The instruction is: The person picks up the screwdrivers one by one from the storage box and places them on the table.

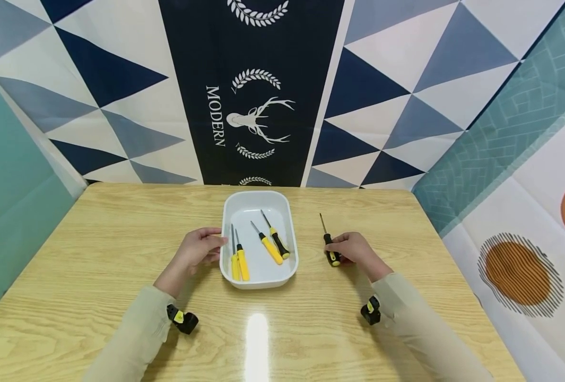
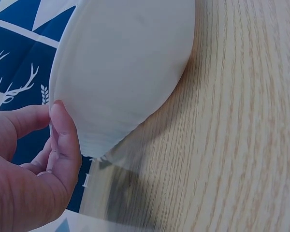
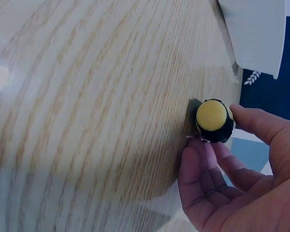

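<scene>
A white tray stands at the far middle of the table. My left hand pinches its left rim between thumb and fingers; the left wrist view shows the tray's outer wall close up. Two slim yellow-handled screwdrivers lie along the tray's left side. Right of them are another yellow-handled screwdriver and a black-and-yellow one. Outside the tray, to its right, my right hand holds a black-and-yellow screwdriver by the handle, tip pointing away. Its yellow end cap faces the right wrist camera.
The wooden table ends at a patterned cloth wall just behind the tray. Teal cloth borders the left side, and more printed cloth the right. A bright light reflection lies on the near tabletop.
</scene>
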{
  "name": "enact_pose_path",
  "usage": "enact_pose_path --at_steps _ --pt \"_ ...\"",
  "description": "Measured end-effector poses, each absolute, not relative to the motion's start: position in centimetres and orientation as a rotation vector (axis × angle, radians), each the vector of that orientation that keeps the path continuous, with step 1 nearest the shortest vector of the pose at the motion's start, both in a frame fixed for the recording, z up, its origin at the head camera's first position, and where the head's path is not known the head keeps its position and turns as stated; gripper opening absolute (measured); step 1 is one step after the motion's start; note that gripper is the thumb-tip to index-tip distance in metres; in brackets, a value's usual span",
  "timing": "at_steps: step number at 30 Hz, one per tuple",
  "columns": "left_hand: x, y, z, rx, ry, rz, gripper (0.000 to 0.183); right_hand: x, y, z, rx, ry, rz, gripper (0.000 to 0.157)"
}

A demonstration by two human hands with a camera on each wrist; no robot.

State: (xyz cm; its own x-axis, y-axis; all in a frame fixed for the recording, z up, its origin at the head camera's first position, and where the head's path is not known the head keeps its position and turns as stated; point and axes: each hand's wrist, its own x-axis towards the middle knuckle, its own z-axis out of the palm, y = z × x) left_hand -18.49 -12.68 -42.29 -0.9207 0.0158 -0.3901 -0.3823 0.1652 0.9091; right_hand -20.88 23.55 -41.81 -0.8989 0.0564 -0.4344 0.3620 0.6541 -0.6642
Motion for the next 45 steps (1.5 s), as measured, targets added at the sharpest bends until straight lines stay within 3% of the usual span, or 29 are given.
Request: enact_pose_path --at_steps 45 --pt "-18.7 -12.8 -42.5 -0.339 2.137 1.825 0.045 -20.6 23.2 -38.9 0.21 2.353 -1.434 0.049"
